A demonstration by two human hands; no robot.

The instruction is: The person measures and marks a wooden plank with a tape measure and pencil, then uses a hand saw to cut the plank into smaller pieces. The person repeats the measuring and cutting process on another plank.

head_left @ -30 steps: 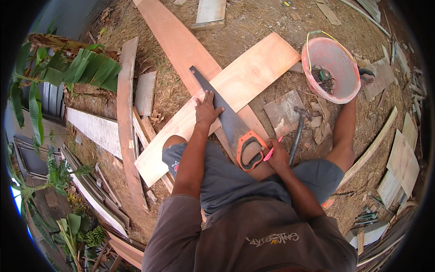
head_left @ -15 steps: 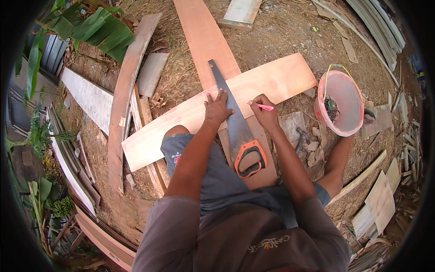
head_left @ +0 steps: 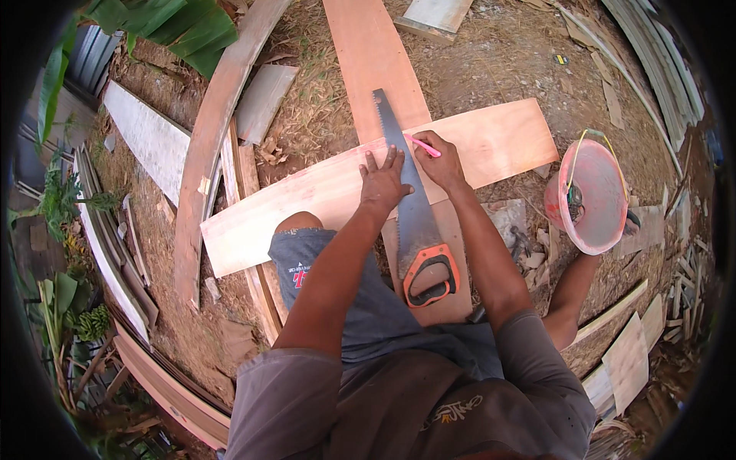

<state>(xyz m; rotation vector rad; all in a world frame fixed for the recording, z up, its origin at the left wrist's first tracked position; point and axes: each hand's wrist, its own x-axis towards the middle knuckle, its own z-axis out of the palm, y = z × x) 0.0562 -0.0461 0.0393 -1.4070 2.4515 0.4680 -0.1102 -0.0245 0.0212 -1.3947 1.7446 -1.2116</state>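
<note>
A hand saw (head_left: 415, 211) with an orange and black handle lies flat across a pale wooden board (head_left: 284, 211), its handle toward me. My left hand (head_left: 383, 182) rests with fingers spread on the board and the blade's left edge, pressing the saw down. In my right hand (head_left: 442, 162) is a pink pen (head_left: 426, 147), pinched with its tip close to the blade's right edge, on the board. A second, longer reddish plank (head_left: 377, 61) runs away from me beneath the pale board. My bent left knee sits against the board's near edge.
To the right stands a pink bucket (head_left: 596, 201) with a yellow-green handle and something inside. Weathered planks (head_left: 211, 146) lie on the left, near banana leaves (head_left: 180, 34). A small yellow and black object (head_left: 561, 59) lies on the ground far right. Scrap boards (head_left: 625, 359) lie lower right.
My right hand has moved the pen up along the blade, farther from me. My left hand stays pressed on the saw; the whole view has shifted slightly.
</note>
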